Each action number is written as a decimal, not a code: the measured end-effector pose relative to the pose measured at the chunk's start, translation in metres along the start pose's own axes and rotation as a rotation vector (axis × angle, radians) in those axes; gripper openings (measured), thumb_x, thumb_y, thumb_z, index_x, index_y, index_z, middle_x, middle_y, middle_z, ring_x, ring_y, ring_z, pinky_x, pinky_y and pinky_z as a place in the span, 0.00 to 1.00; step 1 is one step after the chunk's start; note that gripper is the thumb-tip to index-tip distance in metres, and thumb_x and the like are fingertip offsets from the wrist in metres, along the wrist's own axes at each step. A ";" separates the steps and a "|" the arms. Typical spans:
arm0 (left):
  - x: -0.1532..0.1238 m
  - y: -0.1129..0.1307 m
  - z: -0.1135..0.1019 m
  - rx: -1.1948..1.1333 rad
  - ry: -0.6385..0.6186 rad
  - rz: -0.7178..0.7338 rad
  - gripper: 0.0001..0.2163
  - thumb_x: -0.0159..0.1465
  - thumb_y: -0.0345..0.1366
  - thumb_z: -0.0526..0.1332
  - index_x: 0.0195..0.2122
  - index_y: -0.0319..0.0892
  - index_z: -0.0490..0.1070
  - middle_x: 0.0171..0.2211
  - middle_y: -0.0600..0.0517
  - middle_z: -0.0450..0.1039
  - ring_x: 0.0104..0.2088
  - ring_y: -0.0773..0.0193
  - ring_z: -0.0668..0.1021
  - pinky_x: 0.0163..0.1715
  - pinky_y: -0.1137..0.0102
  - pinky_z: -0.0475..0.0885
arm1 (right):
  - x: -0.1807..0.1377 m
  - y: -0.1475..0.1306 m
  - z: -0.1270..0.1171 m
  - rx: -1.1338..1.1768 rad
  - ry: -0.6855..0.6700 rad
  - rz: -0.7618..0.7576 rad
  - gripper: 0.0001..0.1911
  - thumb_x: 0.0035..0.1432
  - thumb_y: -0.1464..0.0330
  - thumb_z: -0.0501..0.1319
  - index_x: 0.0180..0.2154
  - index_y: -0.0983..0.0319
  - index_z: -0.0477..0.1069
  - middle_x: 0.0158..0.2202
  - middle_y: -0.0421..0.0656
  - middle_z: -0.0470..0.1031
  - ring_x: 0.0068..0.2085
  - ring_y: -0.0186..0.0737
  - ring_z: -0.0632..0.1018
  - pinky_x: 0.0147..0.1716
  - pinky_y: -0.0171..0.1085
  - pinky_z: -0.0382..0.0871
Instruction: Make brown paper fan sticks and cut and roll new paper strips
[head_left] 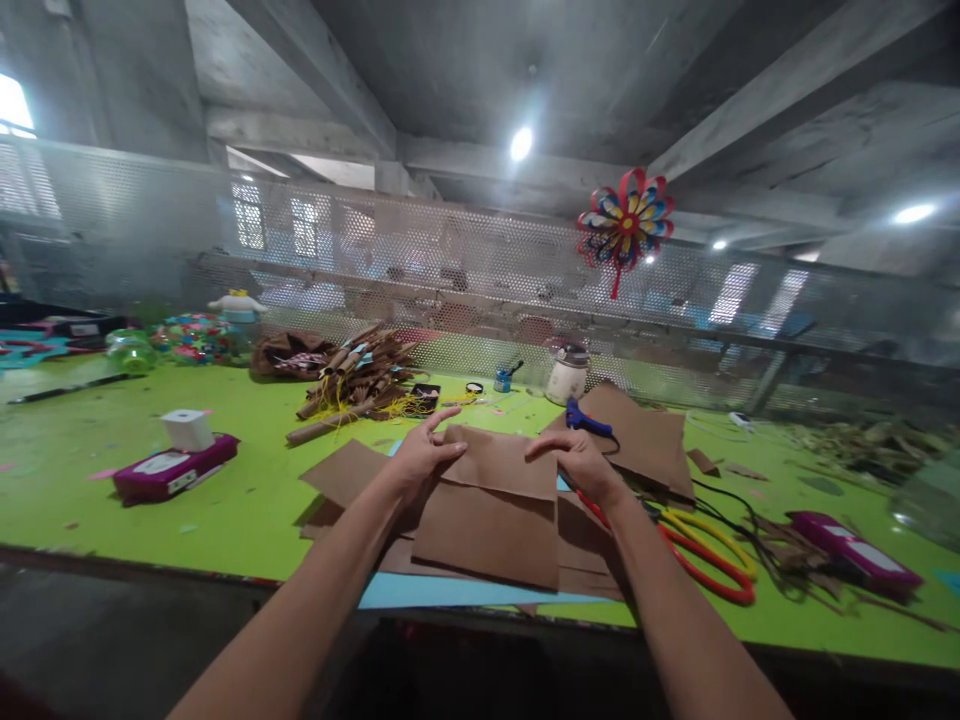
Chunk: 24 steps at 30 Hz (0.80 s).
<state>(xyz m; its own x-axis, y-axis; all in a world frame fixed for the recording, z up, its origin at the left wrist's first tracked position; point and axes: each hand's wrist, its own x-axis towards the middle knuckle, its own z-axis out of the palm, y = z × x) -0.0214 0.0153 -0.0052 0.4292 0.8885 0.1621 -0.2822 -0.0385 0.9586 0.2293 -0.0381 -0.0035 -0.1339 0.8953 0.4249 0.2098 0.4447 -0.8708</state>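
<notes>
A brown paper sheet [487,540] lies in front of me, with a smaller brown flap or second piece [495,462] raised across its top. My left hand [426,458] pinches this upper piece at its left edge, thumb on the face and index finger stretched out past it. At its right corner, my right hand [581,462] grips with bent fingers, the thumb hidden behind the paper. Under these lie more brown sheets [345,472] and a light blue sheet [450,592]. Red-and-yellow-handled scissors [705,565] lie by my right forearm.
A blue glue gun [589,420] rests on brown cardboard [637,440] at the right. Rolled brown paper bundles [360,370] lie at the back left. Purple boxes [176,468] sit at both sides. A perforated metal screen [480,270] stands behind the green table [262,530].
</notes>
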 end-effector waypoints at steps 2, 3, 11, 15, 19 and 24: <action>0.000 -0.001 0.000 -0.004 0.007 0.027 0.39 0.45 0.31 0.71 0.59 0.42 0.59 0.26 0.54 0.75 0.27 0.65 0.77 0.29 0.71 0.71 | -0.002 0.004 -0.011 0.010 -0.054 0.041 0.16 0.43 0.75 0.56 0.32 0.60 0.80 0.33 0.42 0.78 0.35 0.38 0.75 0.36 0.36 0.66; 0.000 -0.001 0.001 0.009 0.007 0.045 0.38 0.45 0.31 0.71 0.59 0.42 0.60 0.25 0.55 0.74 0.26 0.66 0.76 0.29 0.72 0.71 | -0.003 0.005 -0.016 0.036 -0.074 0.062 0.17 0.43 0.74 0.57 0.35 0.60 0.79 0.35 0.43 0.78 0.37 0.39 0.75 0.38 0.37 0.67; -0.005 0.007 0.011 0.130 -0.124 0.140 0.31 0.48 0.32 0.69 0.55 0.45 0.64 0.27 0.55 0.71 0.28 0.67 0.74 0.28 0.74 0.68 | 0.012 -0.032 -0.015 -0.087 -0.110 0.133 0.15 0.54 0.62 0.59 0.40 0.65 0.75 0.37 0.48 0.76 0.38 0.40 0.75 0.39 0.39 0.66; -0.008 0.008 0.013 0.085 -0.154 0.140 0.30 0.50 0.32 0.68 0.56 0.46 0.63 0.31 0.53 0.73 0.31 0.65 0.76 0.32 0.71 0.69 | 0.034 -0.053 0.018 -0.637 -0.311 0.043 0.22 0.61 0.58 0.51 0.23 0.65 0.69 0.21 0.38 0.65 0.25 0.31 0.64 0.26 0.34 0.56; -0.006 0.007 0.011 0.101 -0.129 0.145 0.29 0.49 0.31 0.68 0.54 0.44 0.64 0.32 0.51 0.75 0.32 0.64 0.76 0.33 0.71 0.69 | 0.041 -0.049 0.034 -0.758 -0.316 -0.033 0.22 0.62 0.61 0.52 0.18 0.64 0.59 0.17 0.34 0.54 0.22 0.28 0.55 0.23 0.32 0.48; 0.000 0.001 0.007 0.161 -0.096 0.113 0.26 0.48 0.32 0.69 0.50 0.42 0.68 0.29 0.53 0.73 0.29 0.67 0.74 0.29 0.74 0.67 | 0.039 -0.034 0.032 -0.769 -0.279 -0.121 0.22 0.62 0.60 0.52 0.18 0.64 0.59 0.17 0.34 0.53 0.22 0.28 0.55 0.23 0.32 0.46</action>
<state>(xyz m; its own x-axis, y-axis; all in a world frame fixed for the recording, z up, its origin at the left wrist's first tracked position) -0.0153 0.0122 -0.0020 0.4847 0.8270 0.2849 -0.1956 -0.2150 0.9568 0.1855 -0.0190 0.0352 -0.4126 0.8452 0.3397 0.7691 0.5230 -0.3674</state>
